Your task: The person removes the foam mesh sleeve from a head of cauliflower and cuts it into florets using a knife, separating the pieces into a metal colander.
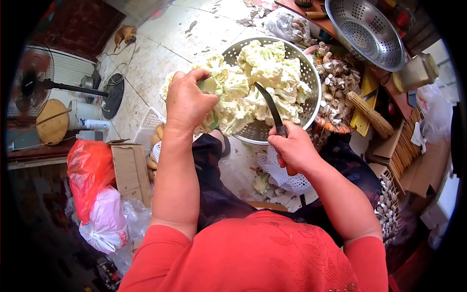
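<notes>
My left hand [187, 100] is closed around the pale green stem end of a cauliflower [232, 117], held over the left side of a metal colander [314, 100]. Wrapped round the handle of a knife with a dark curved blade [270, 104] is my right hand [294, 146]. The blade points up and left over the colander, its tip close to the white cauliflower pieces [265, 63] heaped inside. Where the held cauliflower ends and the heap begins is hard to tell. My left palm and the colander's left rim are hidden.
To the right are a heap of mushrooms [335, 82], a corncob-like rod [370, 114] and a second colander [362, 36]. A white mesh net [287, 170] lies between my legs. On the left stand a fan [34, 85], a cardboard box [131, 168] and a red plastic bag [90, 168]. A dog [125, 36] lies farther off.
</notes>
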`<state>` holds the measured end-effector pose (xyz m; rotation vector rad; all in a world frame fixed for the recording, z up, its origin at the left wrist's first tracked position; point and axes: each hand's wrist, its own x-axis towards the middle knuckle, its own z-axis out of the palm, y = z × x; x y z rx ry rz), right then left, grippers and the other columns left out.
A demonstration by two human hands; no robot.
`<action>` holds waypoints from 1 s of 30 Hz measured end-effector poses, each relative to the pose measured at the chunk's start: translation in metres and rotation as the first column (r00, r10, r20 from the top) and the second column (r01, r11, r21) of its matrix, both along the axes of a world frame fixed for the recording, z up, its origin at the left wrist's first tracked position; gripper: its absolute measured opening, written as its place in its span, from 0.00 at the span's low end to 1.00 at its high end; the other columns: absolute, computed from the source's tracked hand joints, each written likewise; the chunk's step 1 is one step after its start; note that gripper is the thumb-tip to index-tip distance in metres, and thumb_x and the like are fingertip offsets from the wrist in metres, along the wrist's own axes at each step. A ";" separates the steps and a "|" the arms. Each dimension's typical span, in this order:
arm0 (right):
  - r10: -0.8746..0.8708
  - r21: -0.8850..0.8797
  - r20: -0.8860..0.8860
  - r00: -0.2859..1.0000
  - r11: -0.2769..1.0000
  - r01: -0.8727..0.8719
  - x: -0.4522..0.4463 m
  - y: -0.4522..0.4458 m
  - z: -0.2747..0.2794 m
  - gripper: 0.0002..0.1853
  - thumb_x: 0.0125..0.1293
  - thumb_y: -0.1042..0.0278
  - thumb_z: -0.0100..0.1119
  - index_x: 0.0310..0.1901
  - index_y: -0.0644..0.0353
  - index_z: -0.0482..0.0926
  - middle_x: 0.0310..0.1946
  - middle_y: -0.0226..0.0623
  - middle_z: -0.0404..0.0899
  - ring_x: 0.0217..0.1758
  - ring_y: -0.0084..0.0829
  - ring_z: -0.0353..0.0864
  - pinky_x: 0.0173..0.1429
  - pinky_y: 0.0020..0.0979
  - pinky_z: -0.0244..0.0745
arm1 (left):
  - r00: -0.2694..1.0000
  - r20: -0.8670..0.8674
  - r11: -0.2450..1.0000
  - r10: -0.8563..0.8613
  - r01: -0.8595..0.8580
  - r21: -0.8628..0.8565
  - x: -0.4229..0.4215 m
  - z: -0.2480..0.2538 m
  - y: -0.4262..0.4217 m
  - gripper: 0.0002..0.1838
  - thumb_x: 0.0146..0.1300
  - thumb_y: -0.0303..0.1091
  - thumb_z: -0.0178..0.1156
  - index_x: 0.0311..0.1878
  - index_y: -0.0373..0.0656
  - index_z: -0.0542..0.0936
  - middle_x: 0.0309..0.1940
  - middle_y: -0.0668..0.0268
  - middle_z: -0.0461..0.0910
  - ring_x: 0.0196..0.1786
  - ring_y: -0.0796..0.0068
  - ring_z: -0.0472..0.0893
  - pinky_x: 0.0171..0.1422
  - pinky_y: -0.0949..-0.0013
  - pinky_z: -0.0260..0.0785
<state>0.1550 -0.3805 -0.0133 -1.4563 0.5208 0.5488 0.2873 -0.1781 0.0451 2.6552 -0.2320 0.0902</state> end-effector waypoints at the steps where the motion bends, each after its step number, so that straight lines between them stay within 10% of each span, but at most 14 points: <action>1: 0.008 -0.005 -0.015 1.000 1.000 -0.008 0.003 -0.004 -0.001 0.09 0.65 0.68 0.57 0.44 0.61 0.73 0.21 0.33 0.74 0.13 0.25 0.70 0.15 0.32 0.62 | 1.000 -0.013 0.998 -0.020 0.021 0.063 0.000 0.000 0.000 0.23 0.41 0.31 0.70 0.47 0.46 0.86 0.40 0.54 0.76 0.46 0.55 0.80 0.55 0.61 0.74; 10: 0.093 -0.124 0.303 0.949 0.991 -0.057 -0.007 0.011 0.002 0.10 0.62 0.69 0.62 0.42 0.64 0.76 0.29 0.37 0.81 0.32 0.25 0.79 0.40 0.30 0.76 | 0.983 0.180 1.000 -0.025 0.027 -0.010 -0.003 -0.007 -0.001 0.22 0.37 0.30 0.73 0.42 0.42 0.85 0.38 0.60 0.76 0.42 0.61 0.79 0.50 0.64 0.74; 30: -0.060 0.146 0.149 0.987 0.989 0.038 0.013 0.013 0.008 0.10 0.62 0.71 0.62 0.43 0.62 0.76 0.24 0.30 0.76 0.20 0.19 0.72 0.24 0.27 0.68 | 0.951 0.252 0.962 -0.179 0.222 -0.156 -0.005 0.002 0.014 0.19 0.35 0.24 0.72 0.36 0.41 0.84 0.34 0.66 0.73 0.39 0.68 0.77 0.46 0.69 0.71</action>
